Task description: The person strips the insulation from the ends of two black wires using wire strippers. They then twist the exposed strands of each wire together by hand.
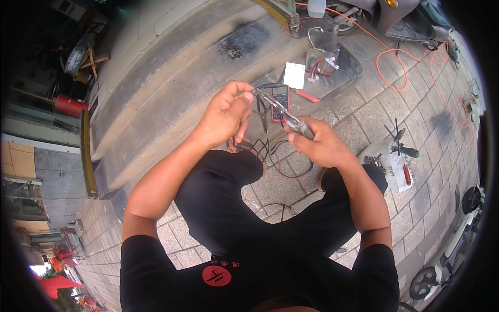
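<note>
My right hand grips the grey handle of a metal hand tool, perhaps wire strippers, its jaws pointing up and left. At the jaw end, my left hand pinches the tip of a thin dark cable between thumb and index finger. Cable and jaws look close together; whether they touch is hard to tell. Beneath the tool lies a red-edged multimeter on the stone step. Dark-handled scissors or pliers rest beside it. Black and red leads loop down onto the paving between my feet.
A white card, a red strip-like object and a clear plastic container with wired connectors sit on the step. A white bag of hand tools lies right of my knee. An orange cable snakes towards a parked scooter.
</note>
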Available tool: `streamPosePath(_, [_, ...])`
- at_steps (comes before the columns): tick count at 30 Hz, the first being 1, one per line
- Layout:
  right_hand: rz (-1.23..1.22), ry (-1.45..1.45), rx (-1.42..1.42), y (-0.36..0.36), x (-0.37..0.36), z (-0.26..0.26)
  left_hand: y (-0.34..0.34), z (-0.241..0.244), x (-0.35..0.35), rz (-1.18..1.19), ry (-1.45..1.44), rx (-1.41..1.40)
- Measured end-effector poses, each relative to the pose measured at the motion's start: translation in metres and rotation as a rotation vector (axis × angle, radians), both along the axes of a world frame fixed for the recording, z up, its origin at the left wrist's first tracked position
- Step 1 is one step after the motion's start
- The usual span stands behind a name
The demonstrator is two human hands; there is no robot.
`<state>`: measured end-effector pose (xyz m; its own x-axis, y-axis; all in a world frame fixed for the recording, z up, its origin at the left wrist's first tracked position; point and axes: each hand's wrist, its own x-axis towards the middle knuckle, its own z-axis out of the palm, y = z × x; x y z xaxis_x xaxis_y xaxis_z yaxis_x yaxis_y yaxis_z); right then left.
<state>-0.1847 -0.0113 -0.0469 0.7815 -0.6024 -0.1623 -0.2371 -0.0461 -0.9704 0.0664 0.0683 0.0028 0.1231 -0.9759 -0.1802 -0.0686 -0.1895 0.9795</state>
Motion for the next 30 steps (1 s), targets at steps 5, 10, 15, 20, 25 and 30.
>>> streamPosePath(5, [-0.002,-0.011,-0.007,-0.0005,-0.0004,-0.0003,0.0000,0.0011,-0.0014,0.003,-0.018,0.007])
streamPosePath(10, [0.005,0.006,-0.026,-0.0002,-0.0011,0.0015,-0.0007,-0.0005,-0.0006,0.007,-0.024,0.005])
streamPosePath(15, [0.003,-0.016,0.031,-0.0010,-0.0005,-0.0040,-0.0003,-0.0001,-0.0010,0.007,-0.037,-0.002])
streamPosePath(20, [0.007,-0.014,0.061,-0.0011,-0.0008,-0.0019,0.0011,0.0003,-0.0012,-0.003,-0.068,-0.006])
streamPosePath(25, [-0.003,-0.004,0.048,0.0004,-0.0006,0.0016,0.0014,0.0011,-0.0018,-0.005,-0.071,-0.001])
streamPosePath(30, [-0.024,-0.022,-0.040,0.0053,0.0023,0.0059,0.0011,0.0032,-0.0027,-0.002,-0.086,-0.032])
